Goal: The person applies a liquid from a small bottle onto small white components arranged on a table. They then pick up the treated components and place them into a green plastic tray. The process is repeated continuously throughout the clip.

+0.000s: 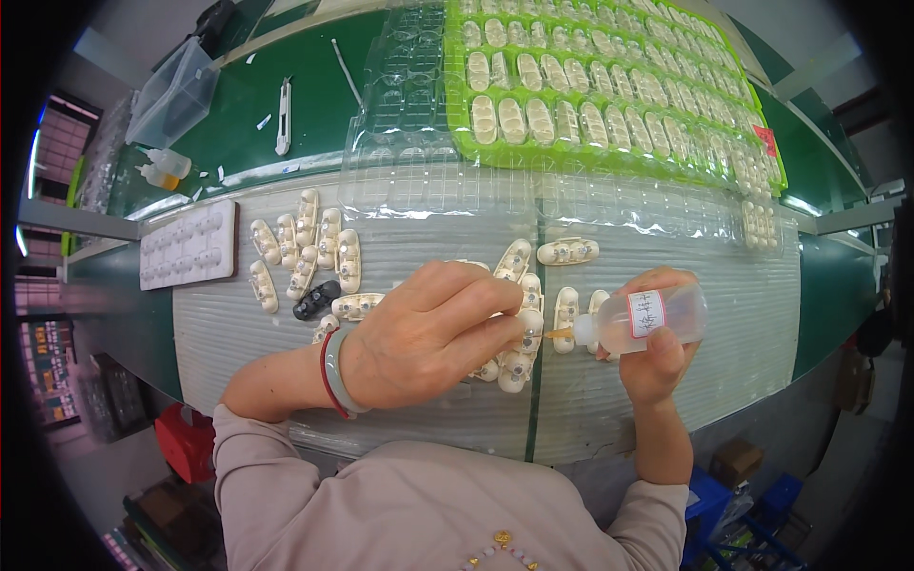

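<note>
My right hand (649,378) is closed round a clear plastic squeeze bottle (684,314) with a white label, tipped on its side. Its thin amber needle tip (560,334) points left and reaches a cream oval plastic part (530,328). The fingertips of my left hand (428,333) pinch at that part, and the palm hides some of what lies beneath. More cream oval parts with small silvery round spots are clustered under and around the left fingers. Beside the bottle's nozzle stands another oval part (566,309), and one lies crosswise (568,251) farther off.
Left of my hand lie several cream ovals (349,259), a black one (316,300) and a white block with round hollows (188,246). Clear moulded trays (405,181) and a green tray (457,124) of ovals fill the back. A knife (284,119) and small bottles (167,164) lie far left.
</note>
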### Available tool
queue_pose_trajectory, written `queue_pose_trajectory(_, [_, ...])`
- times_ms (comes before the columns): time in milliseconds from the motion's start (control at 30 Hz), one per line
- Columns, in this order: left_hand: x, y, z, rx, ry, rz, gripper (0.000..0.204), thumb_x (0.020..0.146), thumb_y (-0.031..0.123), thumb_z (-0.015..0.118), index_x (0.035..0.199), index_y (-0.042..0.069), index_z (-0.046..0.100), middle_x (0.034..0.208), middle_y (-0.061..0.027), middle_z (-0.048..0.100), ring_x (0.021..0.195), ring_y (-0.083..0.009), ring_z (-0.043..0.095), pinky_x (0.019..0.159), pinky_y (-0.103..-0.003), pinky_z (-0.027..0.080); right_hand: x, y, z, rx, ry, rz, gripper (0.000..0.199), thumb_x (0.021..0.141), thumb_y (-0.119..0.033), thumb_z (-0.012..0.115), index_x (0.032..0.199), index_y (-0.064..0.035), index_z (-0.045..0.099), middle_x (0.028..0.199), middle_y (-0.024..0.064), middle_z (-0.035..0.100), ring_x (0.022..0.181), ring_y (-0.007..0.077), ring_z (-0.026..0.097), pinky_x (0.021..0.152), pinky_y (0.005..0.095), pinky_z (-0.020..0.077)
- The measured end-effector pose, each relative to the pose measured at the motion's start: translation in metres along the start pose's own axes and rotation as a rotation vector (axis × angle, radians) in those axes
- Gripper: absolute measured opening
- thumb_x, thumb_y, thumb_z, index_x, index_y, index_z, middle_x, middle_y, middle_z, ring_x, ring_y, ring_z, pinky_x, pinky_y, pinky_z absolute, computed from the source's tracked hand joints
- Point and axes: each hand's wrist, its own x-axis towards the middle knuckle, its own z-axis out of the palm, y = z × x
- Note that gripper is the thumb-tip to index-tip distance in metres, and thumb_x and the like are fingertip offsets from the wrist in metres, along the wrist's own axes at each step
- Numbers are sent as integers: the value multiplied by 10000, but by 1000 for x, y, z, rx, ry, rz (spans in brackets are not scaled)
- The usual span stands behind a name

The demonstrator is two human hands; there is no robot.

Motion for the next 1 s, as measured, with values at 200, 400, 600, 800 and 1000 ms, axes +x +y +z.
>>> queue_pose_trajectory(200, [1, 0, -2, 27, -7, -9, 264, 598, 46, 700, 850, 50, 625, 934, -63, 559, 820, -233, 518, 705, -312, 443, 0, 3, -6, -32, 2, -32, 522, 740, -403, 624, 1009, 5, 439, 884, 130, 503, 602, 187, 581, 354, 285, 491])
queue_pose_trajectory(400, [2, -3, -1, 14, 20, -103, 221, 609, 12, 712, 805, 46, 617, 931, -61, 555, 799, -239, 507, 671, -325, 429, -1, 2, -7, 5, -23, -68, 506, 751, -389, 612, 1011, 9, 437, 889, 139, 497, 595, 188, 578, 346, 282, 495])
queue_pose_trajectory(600, [2, -3, -1, 26, 22, -112, 210, 605, 1, 703, 788, 44, 610, 925, -65, 551, 796, -240, 508, 669, -326, 428, -1, 3, -7, -58, -92, -85, 504, 743, -393, 615, 1003, 3, 441, 842, 144, 506, 541, 180, 567, 332, 277, 488])
queue_pose_trajectory(800, [1, -5, 1, 9, 39, -98, 214, 597, -3, 700, 784, 40, 603, 922, -61, 549, 801, -240, 512, 671, -326, 428, 0, 4, -6, -73, -111, -76, 509, 733, -401, 620, 991, 0, 441, 835, 142, 510, 527, 177, 565, 331, 273, 485])
queue_pose_trajectory(1000, [2, -4, -1, 14, 27, -97, 220, 600, -1, 702, 792, 39, 604, 918, -61, 548, 797, -241, 514, 674, -332, 426, -2, 1, -1, -20, -88, -20, 451, 698, -318, 615, 974, 11, 476, 835, 134, 558, 642, 163, 566, 519, 281, 480])
